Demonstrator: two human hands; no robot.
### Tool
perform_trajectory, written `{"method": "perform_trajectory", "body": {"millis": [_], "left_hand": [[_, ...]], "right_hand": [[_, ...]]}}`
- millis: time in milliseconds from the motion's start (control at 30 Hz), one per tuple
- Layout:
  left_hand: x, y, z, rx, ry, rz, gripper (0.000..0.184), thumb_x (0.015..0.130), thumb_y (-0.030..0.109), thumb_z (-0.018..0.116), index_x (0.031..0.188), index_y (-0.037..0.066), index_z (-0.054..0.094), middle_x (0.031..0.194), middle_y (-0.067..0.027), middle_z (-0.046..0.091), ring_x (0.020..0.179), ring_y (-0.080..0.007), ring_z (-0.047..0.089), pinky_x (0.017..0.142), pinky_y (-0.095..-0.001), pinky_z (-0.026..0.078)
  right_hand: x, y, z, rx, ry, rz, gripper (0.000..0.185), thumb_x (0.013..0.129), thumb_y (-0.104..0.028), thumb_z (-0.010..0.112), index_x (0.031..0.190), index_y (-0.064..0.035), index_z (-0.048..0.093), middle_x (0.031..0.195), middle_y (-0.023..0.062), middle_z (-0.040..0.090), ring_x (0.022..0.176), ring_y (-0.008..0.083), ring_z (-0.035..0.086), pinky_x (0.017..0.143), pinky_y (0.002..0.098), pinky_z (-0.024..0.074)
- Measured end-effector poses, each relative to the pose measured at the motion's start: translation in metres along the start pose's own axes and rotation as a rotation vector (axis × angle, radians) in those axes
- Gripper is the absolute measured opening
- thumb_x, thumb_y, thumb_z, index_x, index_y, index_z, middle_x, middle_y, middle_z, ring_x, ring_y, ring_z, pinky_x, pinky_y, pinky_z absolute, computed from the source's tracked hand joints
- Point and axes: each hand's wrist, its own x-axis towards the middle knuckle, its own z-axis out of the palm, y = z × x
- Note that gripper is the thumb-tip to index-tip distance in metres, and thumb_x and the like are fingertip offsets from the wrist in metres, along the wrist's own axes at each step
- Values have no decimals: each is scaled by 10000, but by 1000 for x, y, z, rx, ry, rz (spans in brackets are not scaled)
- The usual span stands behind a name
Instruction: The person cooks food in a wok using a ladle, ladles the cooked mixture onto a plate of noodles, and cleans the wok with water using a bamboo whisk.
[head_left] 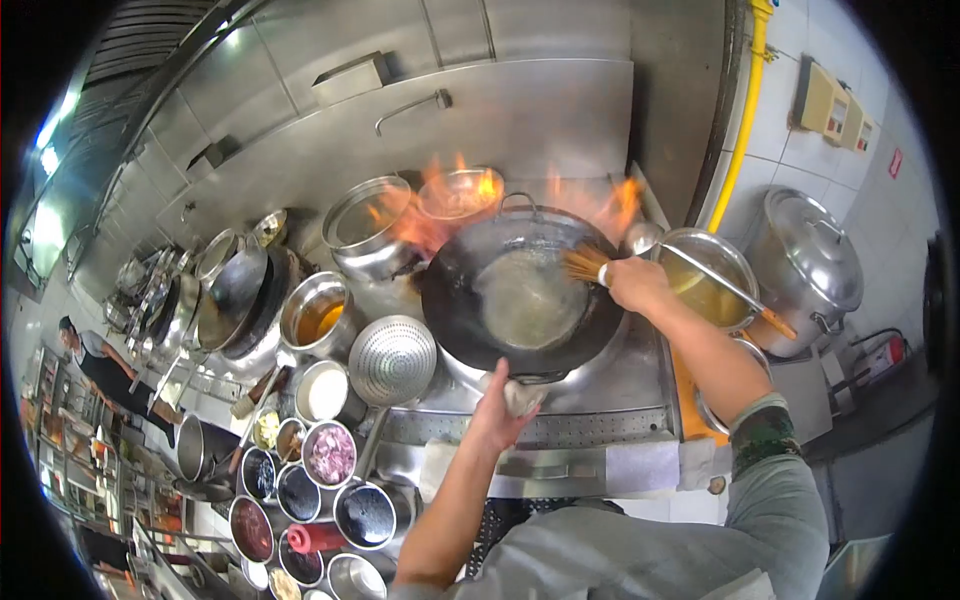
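A large dark wok [447, 300] sits on the burner with cloudy, pale liquid [530, 310] in its bottom. My right hand [638, 284] is closed round a bamboo wok brush [582, 264], whose bristles are inside the wok at its right side. At the near rim, my left hand [488, 418] grips a folded cloth [524, 397] against the wok's near handle, thumb pointing up. The cloth hides most of that handle. Orange flames [425, 225] rise behind the wok on both sides.
Left of the wok are a perforated strainer [393, 360], a pot of orange liquid [318, 318] and several ingredient containers. On the right stand a basin [715, 262] with a ladle across it and a lidded pot [812, 265]. Another person [105, 370] stands far left.
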Motion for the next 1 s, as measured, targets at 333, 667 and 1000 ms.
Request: {"method": "perform_trajectory", "body": {"millis": [333,667,1000], "left_hand": [[29,3,14,-73,-58,-123,286,887,191,632,1127,63,545,1123,-150,626,1028,-305,630,908,-460,551],[-37,-24,-18,-142,-108,127,288,845,144,587,1127,90,558,1118,-119,636,1016,-290,628,883,-473,524],[-43,80,-23,-101,33,391,320,835,116,576,1135,12,540,1095,-177,648,987,-319,652,826,-453,555]], "right_hand": [[-84,13,-52,60,-12,-22,361,842,-261,672,1179,-136,700,1035,179,711,997,357,671,879,452,524],[-226,93,-32,1088,155,224,441,857,-89,684,1289,-27,624,951,82,681,710,126,632,597,268,525],[-280,57,72,1354,204,418,450,846,-66,718,1275,12,605,978,83,683,729,118,636,547,260,536]]}}
